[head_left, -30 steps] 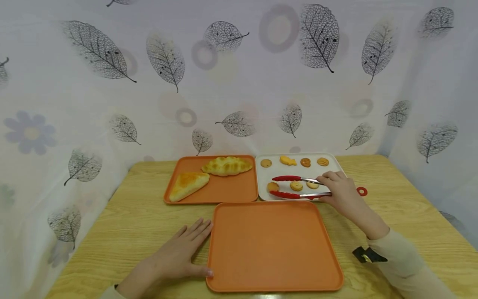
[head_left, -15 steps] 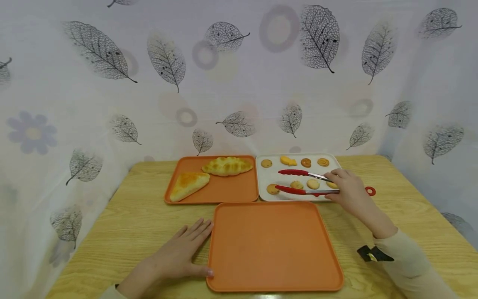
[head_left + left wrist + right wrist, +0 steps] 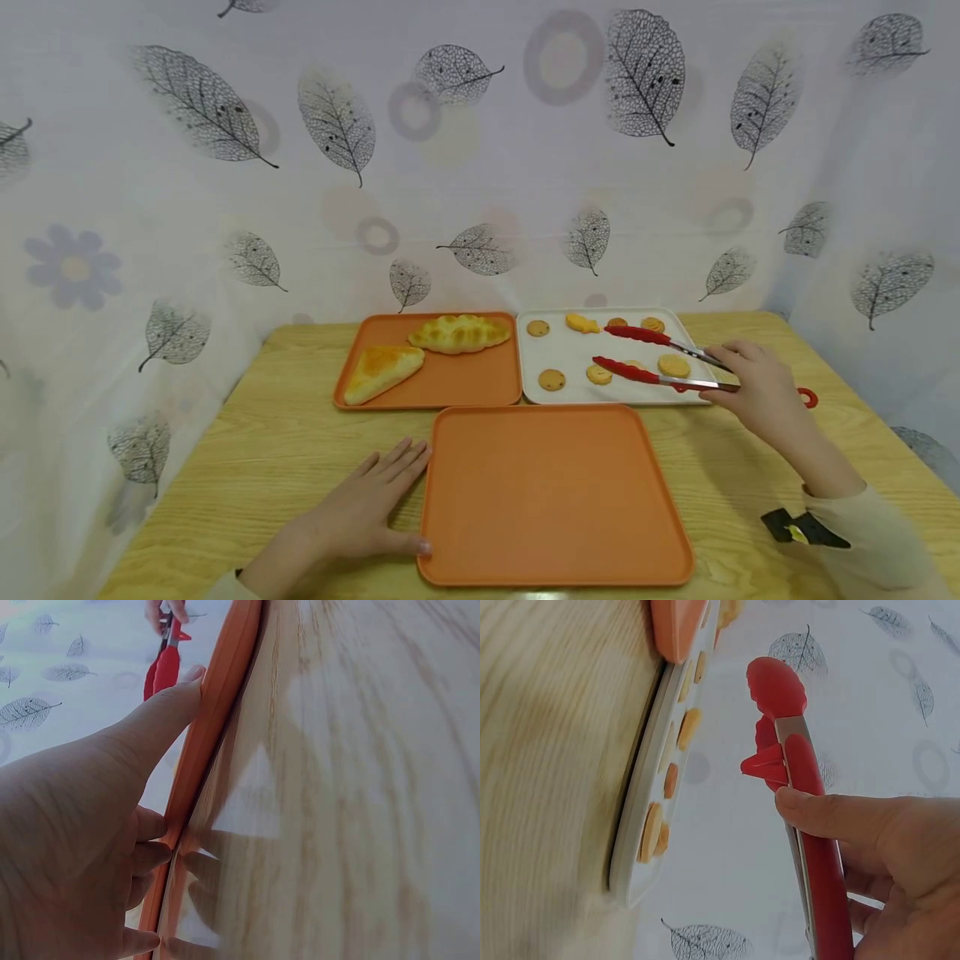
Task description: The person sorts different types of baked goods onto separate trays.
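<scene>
My right hand (image 3: 765, 400) grips red-and-steel tongs (image 3: 637, 336) by their handles, at the right end of the white tray (image 3: 566, 350). The two red tips are spread apart over that tray, with no food pinched between them. In the right wrist view the thumb lies along the tongs (image 3: 805, 772), which stand off from the cookies. Below the tips are a fish-shaped cookie (image 3: 582, 323), a round cookie (image 3: 552, 380) and several others, some partly hidden. My left hand (image 3: 360, 517) lies with fingers extended, its fingertips and thumb at the left rim of the front orange tray (image 3: 555, 500).
Behind the front tray, a second orange tray (image 3: 472, 383) abuts the white one. It bears a triangular pastry (image 3: 382, 372) and a long braided bread (image 3: 460, 334). A leaf-print cloth (image 3: 480, 167) hangs behind the wooden table (image 3: 262, 433).
My right hand has carried the tongs rightward and a little away from the front tray, uncovering cookies in the near row. The left hand stays put at the tray's rim.
</scene>
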Demonstrator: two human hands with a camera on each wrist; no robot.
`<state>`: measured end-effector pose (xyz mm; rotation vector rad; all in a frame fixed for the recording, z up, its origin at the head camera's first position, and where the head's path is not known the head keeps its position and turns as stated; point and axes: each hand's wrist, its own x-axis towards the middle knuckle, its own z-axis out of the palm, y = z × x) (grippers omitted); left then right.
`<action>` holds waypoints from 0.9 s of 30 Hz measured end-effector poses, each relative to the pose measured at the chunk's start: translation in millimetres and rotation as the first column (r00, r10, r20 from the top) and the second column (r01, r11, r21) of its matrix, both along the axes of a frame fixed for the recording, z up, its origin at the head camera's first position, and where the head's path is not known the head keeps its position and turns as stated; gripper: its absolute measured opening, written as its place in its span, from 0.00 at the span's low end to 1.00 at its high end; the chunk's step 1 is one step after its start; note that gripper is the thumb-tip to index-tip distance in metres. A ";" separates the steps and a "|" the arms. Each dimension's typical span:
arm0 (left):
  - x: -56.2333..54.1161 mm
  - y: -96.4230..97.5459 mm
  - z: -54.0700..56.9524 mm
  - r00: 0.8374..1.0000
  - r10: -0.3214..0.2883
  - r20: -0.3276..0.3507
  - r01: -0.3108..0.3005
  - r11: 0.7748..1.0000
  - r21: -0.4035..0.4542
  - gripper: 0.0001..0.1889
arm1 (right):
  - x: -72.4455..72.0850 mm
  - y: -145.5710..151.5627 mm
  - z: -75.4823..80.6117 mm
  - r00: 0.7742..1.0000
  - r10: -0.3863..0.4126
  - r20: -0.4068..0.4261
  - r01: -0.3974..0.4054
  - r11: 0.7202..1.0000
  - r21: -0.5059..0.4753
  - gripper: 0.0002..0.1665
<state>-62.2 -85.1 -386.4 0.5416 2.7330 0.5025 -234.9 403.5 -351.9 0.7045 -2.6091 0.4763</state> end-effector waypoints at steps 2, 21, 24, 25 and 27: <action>-0.3 0.0 -0.2 1.000 -0.002 0.000 0.002 1.000 -0.002 0.58 | 2.4 6.8 0.1 1.000 -0.021 0.003 0.021 1.000 -0.003 0.35; 0.6 -1.0 -0.5 1.000 -0.005 0.011 0.005 1.000 -0.003 0.58 | -12.9 77.7 -13.0 0.978 -0.178 0.109 0.176 0.984 0.025 0.36; 0.7 -1.6 -1.4 1.000 -0.003 0.004 0.003 1.000 -0.006 0.59 | -17.7 88.6 -16.9 0.964 -0.225 0.145 0.218 0.974 0.059 0.37; 0.6 -1.7 -1.7 1.000 -0.003 0.000 0.003 1.000 -0.007 0.58 | -18.5 92.1 -18.6 0.957 -0.241 0.164 0.234 0.970 0.064 0.38; 0.3 -1.8 -2.0 1.000 -0.003 -0.005 0.003 1.000 -0.007 0.58 | -19.5 99.3 -21.4 0.941 -0.273 0.199 0.262 0.962 0.081 0.39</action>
